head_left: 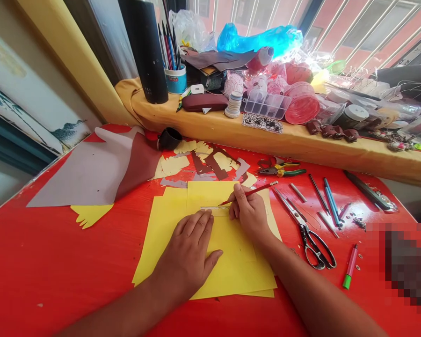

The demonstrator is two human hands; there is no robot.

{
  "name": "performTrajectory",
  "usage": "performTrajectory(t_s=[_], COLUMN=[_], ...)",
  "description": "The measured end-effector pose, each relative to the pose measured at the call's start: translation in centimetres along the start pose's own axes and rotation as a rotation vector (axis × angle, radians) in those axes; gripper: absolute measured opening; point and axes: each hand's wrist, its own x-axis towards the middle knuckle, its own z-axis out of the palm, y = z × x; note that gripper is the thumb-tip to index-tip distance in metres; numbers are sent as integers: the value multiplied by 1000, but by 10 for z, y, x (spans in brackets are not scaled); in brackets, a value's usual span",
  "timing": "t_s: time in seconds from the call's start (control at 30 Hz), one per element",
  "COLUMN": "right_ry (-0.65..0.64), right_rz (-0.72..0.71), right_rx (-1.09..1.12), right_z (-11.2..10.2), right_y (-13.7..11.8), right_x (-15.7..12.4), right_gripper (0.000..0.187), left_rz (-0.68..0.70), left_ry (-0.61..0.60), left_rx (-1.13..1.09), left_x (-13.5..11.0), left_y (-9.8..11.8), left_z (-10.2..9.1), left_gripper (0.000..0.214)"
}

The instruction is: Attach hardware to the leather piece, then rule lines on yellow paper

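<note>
Several overlapping yellow sheets point(231, 267) lie on the red table in front of me. A clear ruler point(214, 208) rests across their upper part. My left hand point(191, 248) lies flat, fingertips pressing on the ruler's left end and the thumb spread out to the right. In my right hand point(250, 210) is a red pencil point(261, 188), pinched between thumb and fingers. Its tip points left and meets the sheet just above the ruler's edge; the eraser end points up and right. Faint drawn lines show on the sheet near the right hand.
Scissors point(310, 238), pliers point(282, 171), a pink marker point(351, 267) and thin metal tools lie to the right. Cut scraps point(217, 161) and a black cup point(170, 139) are behind the sheets. Grey sheet material point(87, 168) lies left. A crowded ledge point(210, 124) runs along the back.
</note>
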Motion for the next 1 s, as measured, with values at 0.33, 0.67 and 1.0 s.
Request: performTrajectory(t_s=[0.33, 0.67, 1.0], right_ry=[-28, -33, -41], right_rz=[14, 19, 2], right_rx=[-34, -39, -70], right_z=[-1, -1, -2], right_y=[6, 7, 8], right_x=[3, 3, 2], right_gripper=[60, 60, 59], left_rz=[6, 23, 29], left_ry=[2, 14, 26], left_rx=[12, 45, 44], left_x=[1, -1, 1], left_y=[-1, -2, -2], left_z=[-1, 1, -1], left_gripper=[59, 59, 60])
